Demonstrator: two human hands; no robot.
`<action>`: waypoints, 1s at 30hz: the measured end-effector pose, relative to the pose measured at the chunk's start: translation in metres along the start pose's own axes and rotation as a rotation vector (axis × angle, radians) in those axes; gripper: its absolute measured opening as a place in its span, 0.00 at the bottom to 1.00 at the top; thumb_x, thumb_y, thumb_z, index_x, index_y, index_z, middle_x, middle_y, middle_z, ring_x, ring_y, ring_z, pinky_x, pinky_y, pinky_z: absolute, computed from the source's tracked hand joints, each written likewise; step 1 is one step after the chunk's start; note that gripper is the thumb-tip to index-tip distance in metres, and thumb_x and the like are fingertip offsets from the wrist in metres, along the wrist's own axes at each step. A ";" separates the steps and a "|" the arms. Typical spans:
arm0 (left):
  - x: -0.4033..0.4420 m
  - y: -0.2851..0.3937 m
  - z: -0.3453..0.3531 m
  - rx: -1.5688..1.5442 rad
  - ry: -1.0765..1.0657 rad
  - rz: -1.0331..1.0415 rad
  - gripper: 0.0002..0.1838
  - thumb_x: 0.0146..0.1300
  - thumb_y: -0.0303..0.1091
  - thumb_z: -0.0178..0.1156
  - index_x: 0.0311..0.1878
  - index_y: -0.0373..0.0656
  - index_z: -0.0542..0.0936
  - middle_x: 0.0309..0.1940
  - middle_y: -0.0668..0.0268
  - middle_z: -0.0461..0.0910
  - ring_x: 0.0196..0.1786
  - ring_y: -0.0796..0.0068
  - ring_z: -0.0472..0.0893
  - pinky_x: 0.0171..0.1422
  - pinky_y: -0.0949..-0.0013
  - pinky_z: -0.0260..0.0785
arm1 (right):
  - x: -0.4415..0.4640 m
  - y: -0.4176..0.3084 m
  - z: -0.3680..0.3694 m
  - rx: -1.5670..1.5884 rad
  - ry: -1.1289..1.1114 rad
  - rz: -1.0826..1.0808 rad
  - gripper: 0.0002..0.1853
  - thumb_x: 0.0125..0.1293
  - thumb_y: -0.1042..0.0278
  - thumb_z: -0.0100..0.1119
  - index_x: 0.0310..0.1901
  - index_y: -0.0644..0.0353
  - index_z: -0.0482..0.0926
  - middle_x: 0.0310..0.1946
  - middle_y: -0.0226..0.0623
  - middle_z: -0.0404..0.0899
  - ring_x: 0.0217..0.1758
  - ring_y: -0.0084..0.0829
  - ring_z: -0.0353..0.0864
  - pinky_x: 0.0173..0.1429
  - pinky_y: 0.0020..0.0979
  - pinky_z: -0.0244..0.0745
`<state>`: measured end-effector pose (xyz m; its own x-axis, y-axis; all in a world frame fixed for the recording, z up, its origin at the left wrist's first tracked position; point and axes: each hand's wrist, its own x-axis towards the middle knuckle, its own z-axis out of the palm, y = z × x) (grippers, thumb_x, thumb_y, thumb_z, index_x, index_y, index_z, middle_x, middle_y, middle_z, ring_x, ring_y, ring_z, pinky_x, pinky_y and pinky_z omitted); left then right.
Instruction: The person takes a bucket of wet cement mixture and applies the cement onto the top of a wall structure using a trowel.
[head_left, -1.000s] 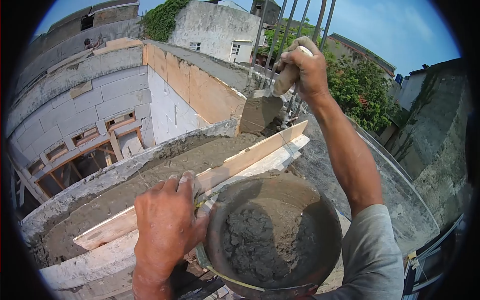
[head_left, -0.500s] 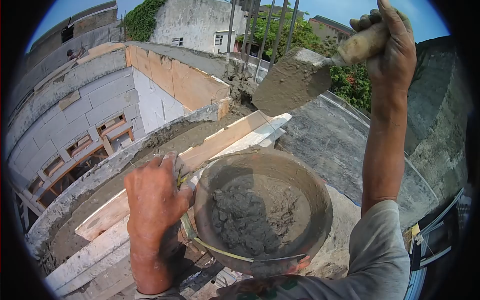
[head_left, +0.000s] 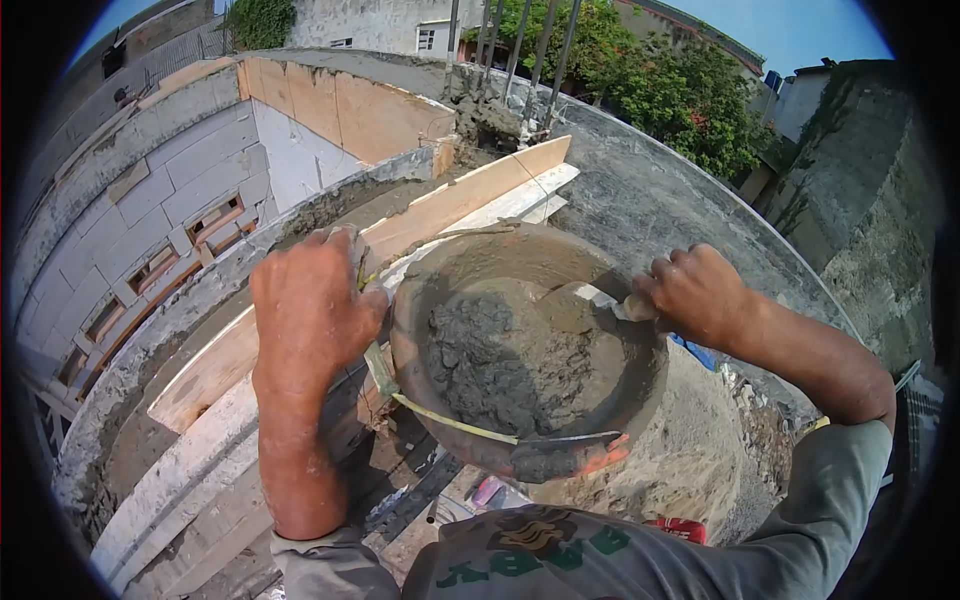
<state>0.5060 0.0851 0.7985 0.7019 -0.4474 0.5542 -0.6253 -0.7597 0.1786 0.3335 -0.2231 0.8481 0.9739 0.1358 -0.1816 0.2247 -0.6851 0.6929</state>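
Note:
My right hand (head_left: pixel 695 295) is closed round the handle of a trowel (head_left: pixel 585 300), at the right rim of a mortar-smeared bucket (head_left: pixel 655 390). The trowel's blade is partly sunk in the wet grey mortar (head_left: pixel 490 350) inside. Left of the bucket, my left hand (head_left: pixel 315 300) is curled over the top of a wooden board (head_left: pixel 470 195). Its fingertips are mostly hidden, and its thumb lies close to the bucket's rim. A yellowish-green strip (head_left: pixel 455 420) runs along the bucket's near left side.
Wet mortar (head_left: pixel 385 203) fills a channel beyond the board. Upright steel bars (head_left: pixel 535 70) rise at the back. To the left, a drop opens beside a block wall (head_left: pixel 190 190). A dark sloping slab (head_left: pixel 660 190) lies to the right, with rough concrete (head_left: pixel 690 450) below it.
My right hand has come down from high at the upper right, bringing the trowel into the bucket's mortar. My left hand has stayed at the board. The view has tilted down slightly.

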 end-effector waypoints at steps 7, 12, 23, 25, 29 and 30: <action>-0.003 -0.004 0.007 0.013 0.048 0.079 0.22 0.39 0.36 0.63 0.41 0.37 0.82 0.29 0.49 0.81 0.36 0.45 0.80 0.42 0.50 0.71 | 0.040 -0.013 0.001 0.034 -0.205 0.100 0.11 0.53 0.61 0.62 0.34 0.60 0.83 0.29 0.43 0.84 0.38 0.41 0.86 0.44 0.39 0.80; -0.003 -0.006 0.008 0.003 0.094 0.075 0.19 0.39 0.36 0.63 0.38 0.37 0.81 0.27 0.49 0.80 0.35 0.45 0.80 0.41 0.49 0.69 | 0.007 0.010 -0.011 0.294 -0.487 0.288 0.15 0.44 0.60 0.64 0.35 0.55 0.85 0.30 0.45 0.84 0.39 0.47 0.85 0.45 0.44 0.80; -0.003 0.000 0.007 0.050 0.082 0.051 0.18 0.37 0.33 0.64 0.35 0.36 0.81 0.25 0.48 0.80 0.33 0.45 0.80 0.41 0.50 0.71 | 0.045 -0.022 -0.010 0.636 -0.324 0.142 0.14 0.44 0.62 0.65 0.35 0.56 0.83 0.29 0.47 0.83 0.38 0.50 0.83 0.42 0.46 0.77; -0.003 0.001 0.010 0.029 0.071 0.041 0.18 0.37 0.33 0.64 0.35 0.36 0.81 0.25 0.47 0.80 0.33 0.45 0.80 0.42 0.51 0.71 | 0.029 -0.022 -0.011 0.708 -0.318 0.175 0.14 0.44 0.62 0.65 0.36 0.56 0.83 0.30 0.47 0.83 0.38 0.49 0.84 0.42 0.45 0.77; -0.002 0.000 0.007 0.031 0.049 0.028 0.19 0.38 0.34 0.64 0.36 0.36 0.82 0.26 0.46 0.80 0.34 0.45 0.81 0.42 0.51 0.71 | -0.001 -0.008 0.003 0.839 -0.254 0.212 0.15 0.42 0.62 0.68 0.34 0.57 0.83 0.27 0.46 0.82 0.35 0.48 0.83 0.40 0.44 0.75; -0.001 0.000 0.006 0.028 0.033 0.011 0.19 0.38 0.35 0.64 0.37 0.36 0.82 0.27 0.46 0.80 0.34 0.46 0.81 0.42 0.51 0.71 | -0.008 -0.005 0.008 0.876 -0.226 0.213 0.15 0.41 0.62 0.68 0.33 0.57 0.83 0.27 0.45 0.82 0.34 0.48 0.83 0.39 0.43 0.75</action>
<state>0.5070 0.0828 0.7934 0.6829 -0.4408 0.5825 -0.6230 -0.7678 0.1495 0.3247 -0.2266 0.8404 0.9422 -0.1349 -0.3065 -0.1512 -0.9881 -0.0299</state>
